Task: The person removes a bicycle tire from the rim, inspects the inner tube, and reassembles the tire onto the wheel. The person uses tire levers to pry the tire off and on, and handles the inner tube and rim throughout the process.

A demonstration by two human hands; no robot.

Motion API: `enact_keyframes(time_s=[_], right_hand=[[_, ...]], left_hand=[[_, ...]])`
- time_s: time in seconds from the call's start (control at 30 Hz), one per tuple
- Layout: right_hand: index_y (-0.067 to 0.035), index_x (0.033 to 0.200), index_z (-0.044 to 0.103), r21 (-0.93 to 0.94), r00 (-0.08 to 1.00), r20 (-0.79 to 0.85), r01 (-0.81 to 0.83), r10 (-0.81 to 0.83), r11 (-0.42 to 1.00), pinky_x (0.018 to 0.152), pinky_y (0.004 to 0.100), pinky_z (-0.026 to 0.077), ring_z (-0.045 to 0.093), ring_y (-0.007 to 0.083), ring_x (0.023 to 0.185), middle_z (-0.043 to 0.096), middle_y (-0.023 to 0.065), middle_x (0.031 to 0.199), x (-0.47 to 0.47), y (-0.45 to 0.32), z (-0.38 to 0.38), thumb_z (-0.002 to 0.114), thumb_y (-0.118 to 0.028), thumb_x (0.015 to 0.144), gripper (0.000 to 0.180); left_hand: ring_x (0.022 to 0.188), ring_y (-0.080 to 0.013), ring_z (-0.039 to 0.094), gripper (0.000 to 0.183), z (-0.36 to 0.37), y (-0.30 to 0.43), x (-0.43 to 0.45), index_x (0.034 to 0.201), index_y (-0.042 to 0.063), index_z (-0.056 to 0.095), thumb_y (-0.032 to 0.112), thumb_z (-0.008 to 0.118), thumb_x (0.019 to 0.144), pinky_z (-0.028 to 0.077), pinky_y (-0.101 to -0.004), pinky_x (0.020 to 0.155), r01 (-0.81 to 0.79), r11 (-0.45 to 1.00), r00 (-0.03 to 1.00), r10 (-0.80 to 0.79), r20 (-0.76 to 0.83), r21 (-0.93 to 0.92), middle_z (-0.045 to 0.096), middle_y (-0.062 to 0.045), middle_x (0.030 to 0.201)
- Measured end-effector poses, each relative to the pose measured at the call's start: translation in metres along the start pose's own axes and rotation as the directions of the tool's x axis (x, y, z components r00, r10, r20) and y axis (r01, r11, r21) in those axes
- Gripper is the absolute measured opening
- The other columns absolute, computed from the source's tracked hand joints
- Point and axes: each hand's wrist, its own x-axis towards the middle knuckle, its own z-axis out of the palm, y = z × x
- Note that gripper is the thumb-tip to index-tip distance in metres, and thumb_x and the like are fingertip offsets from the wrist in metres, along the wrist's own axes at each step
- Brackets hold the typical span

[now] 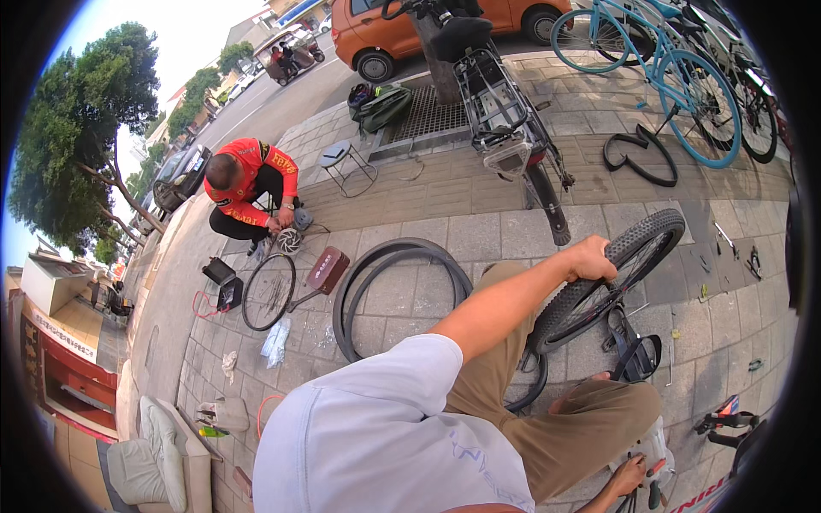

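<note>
With my left hand (591, 258) I grip the knobby tyre of a bicycle wheel (644, 247) that stands tilted in front of my knees. Low at the right, my right hand (628, 476) is among tools in a clear plastic container (660, 449); whether its fingers hold one I cannot tell. A screwdriver with a dark handle (654, 495) sticks up beside it. A black sandal (635, 353) is near my foot, under the wheel. Two loose tyres (359, 288) lie on the paving at my left.
A person in red (247, 173) crouches over a wheel hub at upper left, near a bare rim (245, 301) and a brown metal box (328, 270). A bicycle with a rear rack (500, 102) stands ahead. Pliers (755, 263) and other tools lie on the right; a bicycle frame (705, 497) is at lower right.
</note>
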Motion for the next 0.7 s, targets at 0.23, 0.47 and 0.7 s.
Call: enact_keyframes(time_s=[0.23, 0.47, 0.7], right_hand=[[-0.001, 0.097, 0.072, 0.194, 0.961, -0.249, 0.167, -0.116, 0.967, 0.067, 0.0438, 0.055, 0.071, 0.0362, 0.081, 0.075, 0.0173, 0.092, 0.007, 0.009, -0.029, 0.058, -0.035, 0.108, 0.039], [-0.001, 0.089, 0.078, 0.373, 0.823, -0.559, 0.144, 0.098, 0.917, 0.061, 0.0448, 0.055, 0.070, 0.0355, 0.070, 0.076, 0.0163, 0.087, 0.016, -0.034, -0.187, 0.075, -0.025, 0.097, 0.025], [-0.007, 0.111, 0.076, 0.996, 0.913, 0.094, -0.086, 0.396, -0.037, 0.074, 0.0459, 0.059, 0.072, 0.0329, 0.084, 0.077, 0.0139, 0.096, 0.041, -0.061, -0.240, 0.075, -0.035, 0.096, 0.032]], left_hand=[[0.083, -0.0220, 0.068, 0.037, 0.008, -0.006, -0.017, 0.104, -0.003, 0.074, 0.013, 0.078, 0.071, 0.057, -0.0391, 0.078, 0.010, 0.999, 0.999, -0.008, 0.033, -0.049, 0.075, -0.013, 0.091], [0.084, -0.0262, 0.071, 0.035, 0.022, -0.007, -0.011, 0.102, -0.002, 0.074, 0.015, 0.075, 0.072, 0.056, -0.0391, 0.080, -0.155, 0.986, 0.988, 0.156, -0.005, 0.066, 0.075, -0.017, 0.090], [0.104, -0.0422, 0.071, 0.036, 0.040, -0.013, -0.047, 0.102, -0.001, 0.072, 0.020, 0.074, 0.072, 0.055, -0.0487, 0.090, -0.223, 0.936, 0.950, 0.271, -0.154, 0.272, 0.073, -0.026, 0.101]])
